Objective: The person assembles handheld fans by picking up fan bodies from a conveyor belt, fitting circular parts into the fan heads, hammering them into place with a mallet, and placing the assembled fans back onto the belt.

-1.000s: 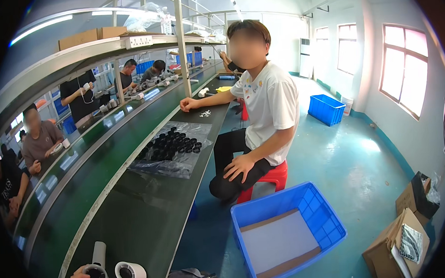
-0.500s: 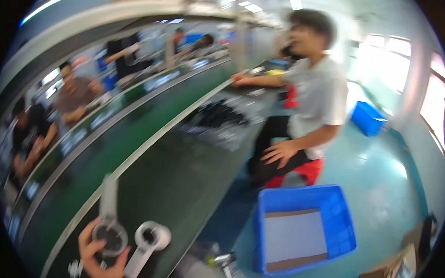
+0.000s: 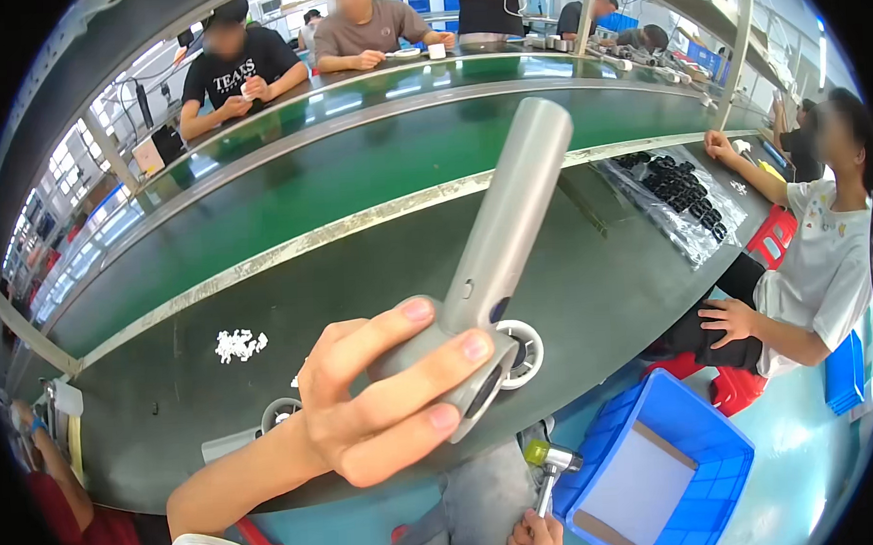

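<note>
My left hand (image 3: 388,396) is wrapped round the head of a grey handheld fan body (image 3: 512,211), raised over the bench. Its smooth handle points up and to the right, while my fingers cover much of the round head. Low in the view, my right hand (image 3: 534,538) grips a small hammer (image 3: 546,492) with a metal head and a yellow-green striking face. Partly behind the held fan body, a white round fan part (image 3: 530,354) lies on the bench. Another grey fan body (image 3: 232,445) sits behind my left forearm, partly hidden.
Small white pieces (image 3: 240,345) lie in a pile on the dark bench (image 3: 198,380). A green conveyor (image 3: 316,200) runs beyond it. Black parts on plastic (image 3: 681,192) sit at the far right. A blue crate (image 3: 727,464) stands beside my right hand; a seated co-worker (image 3: 821,256) is beyond it.
The view has swung left. My left hand has lifted the fan body closer and turned it, so its handle now leans right. The hammer stays in my right hand.
</note>
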### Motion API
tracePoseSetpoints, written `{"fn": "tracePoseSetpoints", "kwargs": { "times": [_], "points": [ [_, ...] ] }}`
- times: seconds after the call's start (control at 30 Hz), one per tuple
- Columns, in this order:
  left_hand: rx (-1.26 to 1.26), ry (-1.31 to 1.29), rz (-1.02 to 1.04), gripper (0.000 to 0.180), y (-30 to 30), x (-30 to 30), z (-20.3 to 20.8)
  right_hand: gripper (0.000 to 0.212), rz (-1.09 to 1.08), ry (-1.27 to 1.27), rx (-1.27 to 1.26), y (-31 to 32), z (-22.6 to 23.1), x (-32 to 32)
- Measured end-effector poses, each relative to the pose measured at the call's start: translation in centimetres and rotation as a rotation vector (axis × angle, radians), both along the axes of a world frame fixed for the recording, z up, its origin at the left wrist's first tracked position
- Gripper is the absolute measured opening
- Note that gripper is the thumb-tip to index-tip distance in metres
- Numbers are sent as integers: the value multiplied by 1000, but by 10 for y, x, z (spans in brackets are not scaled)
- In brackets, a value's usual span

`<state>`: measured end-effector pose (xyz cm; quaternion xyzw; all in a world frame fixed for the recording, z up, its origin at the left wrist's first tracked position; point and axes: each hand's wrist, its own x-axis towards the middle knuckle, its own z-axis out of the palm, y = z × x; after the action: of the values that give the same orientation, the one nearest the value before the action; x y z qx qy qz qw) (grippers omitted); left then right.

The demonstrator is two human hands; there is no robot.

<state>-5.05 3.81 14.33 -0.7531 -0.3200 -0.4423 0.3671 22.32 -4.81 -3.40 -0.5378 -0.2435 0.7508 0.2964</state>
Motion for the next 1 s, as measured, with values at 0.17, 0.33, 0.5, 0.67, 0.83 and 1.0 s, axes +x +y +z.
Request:
{"fn": "tracePoseSetpoints", "kwargs": {
  "times": [0.17,0.33,0.5,0.67,0.83,1.0],
  "points": [
    [-19,-39,-23,39,1,0,-1,24,11,-50,2,-1,-10,2],
    [-67,-139,-285,36,3,-11,-3,21,5,-17,10,3,-4,-5],
    [-503,-604,-305,45,-10,3,1,21,-5,-2,4,4,-4,0],
    [-321,-295,-12,43,-2,1,4,30,-76,-70,-54,-4,-3,-1],
    [-521,-520,138,31,16,-80,6,36,-95,-13,-41,4,-34,-12],
    [-674,-564,196,33,132,-137,31,38,-110,-29,-22,-6,-34,-3]
  ]
}}
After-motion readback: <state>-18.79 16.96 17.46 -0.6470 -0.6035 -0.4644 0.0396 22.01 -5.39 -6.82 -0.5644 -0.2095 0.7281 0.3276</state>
